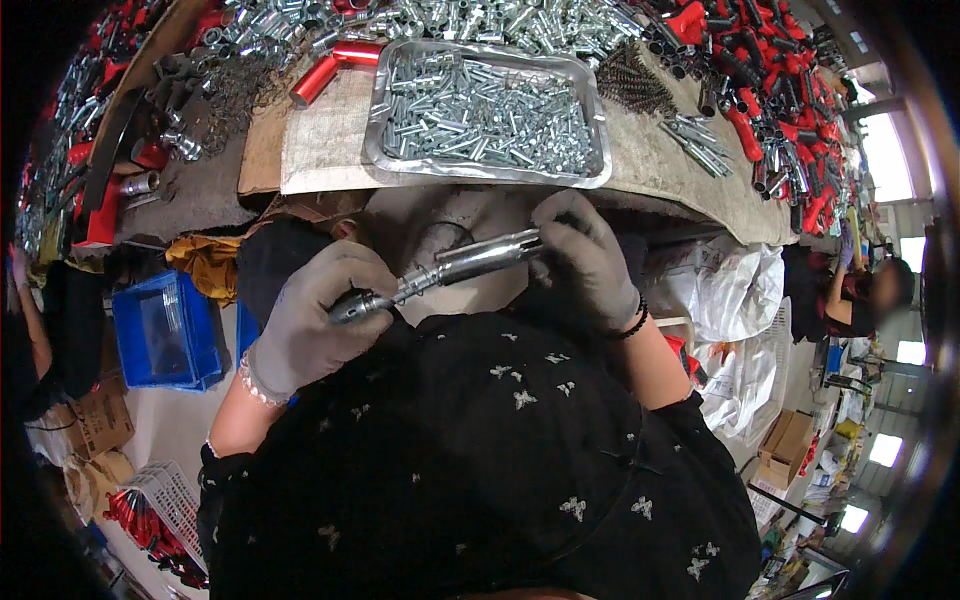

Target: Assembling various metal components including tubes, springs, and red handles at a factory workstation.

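In front of my body I hold a shiny metal tube [490, 256] tilted slightly up to the right. My gloved left hand [335, 310] is closed around a dark metal cylinder [358, 307] at the lower left end. Between cylinder and tube shows a thin rod with a coil spring [415, 284]; whether all the parts are joined I cannot tell. My gloved right hand [592, 255] has its fingers closed at the tube's far right end, partly hiding it. Beyond both hands, a metal tray [376, 140] full of small silver pins lies on the bench.
The cloth-covered bench [325, 150] bears heaped metal fittings [490, 20], red cylinders [316, 80], dark springs [635, 82], loose rods [697, 145] and red-and-black parts [760, 100]. A blue crate [165, 330] stands left, white sacks [735, 295] right. Other people [862, 295] sit at both sides.
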Action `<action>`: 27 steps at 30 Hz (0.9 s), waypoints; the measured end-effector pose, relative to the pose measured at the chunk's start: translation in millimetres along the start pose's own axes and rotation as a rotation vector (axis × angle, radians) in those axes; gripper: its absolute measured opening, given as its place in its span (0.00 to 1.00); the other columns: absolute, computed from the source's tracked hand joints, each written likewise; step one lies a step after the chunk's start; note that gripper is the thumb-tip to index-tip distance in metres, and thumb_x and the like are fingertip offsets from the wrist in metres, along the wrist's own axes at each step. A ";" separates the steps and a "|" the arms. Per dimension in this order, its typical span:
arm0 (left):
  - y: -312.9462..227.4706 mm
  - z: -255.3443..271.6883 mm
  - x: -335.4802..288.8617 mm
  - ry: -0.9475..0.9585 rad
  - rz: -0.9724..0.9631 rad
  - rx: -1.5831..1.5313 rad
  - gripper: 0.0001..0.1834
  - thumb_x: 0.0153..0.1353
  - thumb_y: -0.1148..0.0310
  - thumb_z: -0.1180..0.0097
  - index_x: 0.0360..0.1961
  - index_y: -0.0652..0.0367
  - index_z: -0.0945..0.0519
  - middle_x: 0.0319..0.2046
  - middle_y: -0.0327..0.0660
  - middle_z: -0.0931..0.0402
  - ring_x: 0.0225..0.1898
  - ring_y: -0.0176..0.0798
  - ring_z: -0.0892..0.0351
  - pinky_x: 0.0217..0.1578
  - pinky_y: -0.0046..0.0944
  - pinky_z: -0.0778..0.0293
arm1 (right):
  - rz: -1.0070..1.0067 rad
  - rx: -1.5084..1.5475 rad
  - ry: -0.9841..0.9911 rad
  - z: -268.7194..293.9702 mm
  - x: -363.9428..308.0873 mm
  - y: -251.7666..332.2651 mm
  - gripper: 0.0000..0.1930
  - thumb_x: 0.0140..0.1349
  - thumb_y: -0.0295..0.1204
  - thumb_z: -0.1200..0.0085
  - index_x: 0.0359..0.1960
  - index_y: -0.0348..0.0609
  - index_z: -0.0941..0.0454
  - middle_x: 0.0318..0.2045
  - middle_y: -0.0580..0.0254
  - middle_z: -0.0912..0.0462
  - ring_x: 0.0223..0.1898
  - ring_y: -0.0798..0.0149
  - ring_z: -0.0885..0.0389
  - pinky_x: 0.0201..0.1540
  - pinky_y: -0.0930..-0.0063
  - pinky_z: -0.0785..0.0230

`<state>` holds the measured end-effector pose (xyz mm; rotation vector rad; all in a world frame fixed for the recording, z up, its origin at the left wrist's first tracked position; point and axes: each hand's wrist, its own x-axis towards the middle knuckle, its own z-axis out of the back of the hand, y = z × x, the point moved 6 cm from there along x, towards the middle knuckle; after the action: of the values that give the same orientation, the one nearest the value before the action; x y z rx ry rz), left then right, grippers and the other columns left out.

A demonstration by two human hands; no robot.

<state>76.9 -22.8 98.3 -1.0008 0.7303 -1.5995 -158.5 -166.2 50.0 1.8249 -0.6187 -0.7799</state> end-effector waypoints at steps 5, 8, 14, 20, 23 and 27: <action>-7.1 -8.7 0.4 0.043 0.112 -0.064 0.27 0.44 0.79 0.29 0.48 0.60 0.23 0.44 0.46 0.25 0.42 0.45 0.21 0.44 0.39 0.25 | 0.089 -0.320 0.165 -33.1 -3.5 7.5 0.08 0.69 0.27 0.51 0.44 0.38 0.25 0.36 0.64 0.25 0.29 0.73 0.25 0.32 0.77 0.31; -6.1 -10.3 4.7 0.003 0.208 -0.083 0.42 0.43 0.69 0.22 0.61 0.59 0.29 0.51 0.48 0.28 0.40 0.45 0.20 0.40 0.41 0.23 | 0.319 -0.495 0.266 -54.7 -4.8 5.2 0.07 0.71 0.28 0.53 0.45 0.38 0.26 0.38 0.61 0.25 0.32 0.72 0.25 0.34 0.76 0.31; 6.8 -17.8 10.8 0.051 0.127 0.035 0.36 0.49 0.59 0.25 0.59 0.59 0.23 0.45 0.50 0.19 0.41 0.48 0.17 0.41 0.41 0.23 | 0.428 -0.514 0.268 -80.5 12.6 -13.8 0.08 0.69 0.29 0.50 0.46 0.39 0.27 0.37 0.56 0.24 0.40 0.61 0.23 0.44 0.66 0.30; 24.7 -16.8 5.4 -0.027 0.406 0.087 0.24 0.59 0.65 0.34 0.54 0.67 0.21 0.41 0.49 0.16 0.42 0.39 0.17 0.45 0.38 0.24 | 0.918 -1.289 -0.254 -84.3 67.2 78.5 0.10 0.62 0.30 0.44 0.44 0.41 0.22 0.36 0.49 0.18 0.40 0.45 0.19 0.47 0.57 0.28; 39.4 -4.0 1.1 -0.177 0.467 0.060 0.22 0.62 0.66 0.37 0.54 0.67 0.21 0.41 0.47 0.16 0.42 0.35 0.18 0.46 0.37 0.25 | 0.608 -1.703 -0.145 -91.4 107.8 74.8 0.11 0.62 0.30 0.45 0.45 0.43 0.21 0.37 0.49 0.17 0.41 0.46 0.19 0.48 0.56 0.27; 36.9 6.2 -2.0 -0.244 0.376 0.067 0.22 0.61 0.65 0.36 0.54 0.66 0.21 0.42 0.48 0.16 0.43 0.37 0.18 0.48 0.37 0.25 | 0.563 -1.837 -0.060 -90.0 114.5 77.1 0.12 0.62 0.30 0.47 0.47 0.47 0.20 0.36 0.52 0.16 0.43 0.47 0.19 0.50 0.54 0.28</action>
<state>99.3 -29.8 69.1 -0.9269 0.6471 -1.1479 -20.2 -221.5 120.6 -0.0682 -0.1791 -0.5770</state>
